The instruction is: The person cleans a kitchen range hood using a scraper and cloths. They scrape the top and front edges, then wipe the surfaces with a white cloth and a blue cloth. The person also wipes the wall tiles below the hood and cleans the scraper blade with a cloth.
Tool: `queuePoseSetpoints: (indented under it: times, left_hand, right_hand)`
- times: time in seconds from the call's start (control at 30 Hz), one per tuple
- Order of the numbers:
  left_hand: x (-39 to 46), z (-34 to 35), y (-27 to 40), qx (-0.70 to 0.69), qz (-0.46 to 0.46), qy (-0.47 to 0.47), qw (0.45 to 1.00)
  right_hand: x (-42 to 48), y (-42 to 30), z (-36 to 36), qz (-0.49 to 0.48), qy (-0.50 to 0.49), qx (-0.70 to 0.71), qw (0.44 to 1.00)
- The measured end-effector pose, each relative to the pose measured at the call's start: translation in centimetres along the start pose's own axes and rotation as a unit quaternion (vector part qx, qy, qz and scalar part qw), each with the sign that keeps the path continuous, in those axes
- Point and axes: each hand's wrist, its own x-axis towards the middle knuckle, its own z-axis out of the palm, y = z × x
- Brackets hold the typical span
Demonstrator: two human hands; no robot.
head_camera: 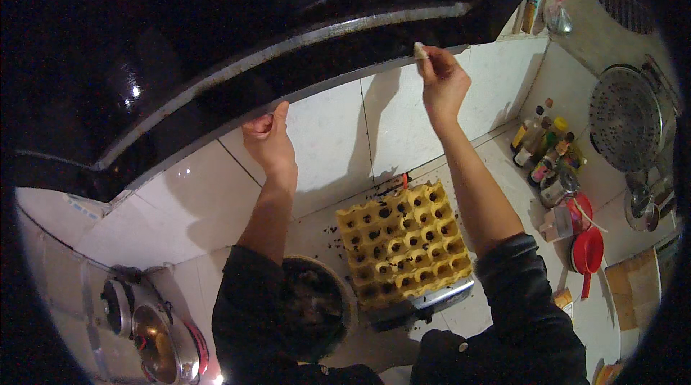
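A black range hood [345, 56] with a curved metal trim strip fills the upper part of the view. My left hand [270, 139] is at its lower front edge, thumb up against the rim, fingers partly hidden; whether they hold anything I cannot tell. Farther right, my right hand [445, 80] pinches a small whitish piece [420, 51], perhaps cloth or sponge, against the hood's lower edge. Below both hands, a yellow egg tray [405, 239] with dark crumbs in its cups lies over a gas stove [448, 294].
Beside the tray is a round basin [348, 298] with dark contents. Pots [156, 342] stand at lower left. Several bottles [540, 142], a red container [587, 250] and a hanging perforated metal pan [626, 118] are at right. Dark debris [337, 231] lies by the tray.
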Motion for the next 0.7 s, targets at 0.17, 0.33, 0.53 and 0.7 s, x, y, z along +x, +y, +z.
queuePoseSetpoints:
  times: [0.17,0.33,0.53,0.7]
  left_hand:
    - [0.5,-0.5,-1.2,0.025,0.035,0.017,0.999]
    - [0.0,0.1,0.0,0.035,0.014,0.007,0.999]
    - [0.5,-2.8,0.1,0.065,-0.031,-0.099,0.992]
    - [-1.0,-7.9,-0.6,0.146,-0.116,-0.222,0.957]
  right_hand:
    - [-4.5,-5.2,3.7,-0.009,-0.067,0.025,0.997]
    - [-8.3,-8.9,7.0,-0.018,-0.104,0.046,0.993]
    - [-10.0,-10.4,8.9,0.005,-0.105,0.088,0.991]
    - [-12.2,-13.0,11.0,-0.039,-0.172,0.066,0.982]
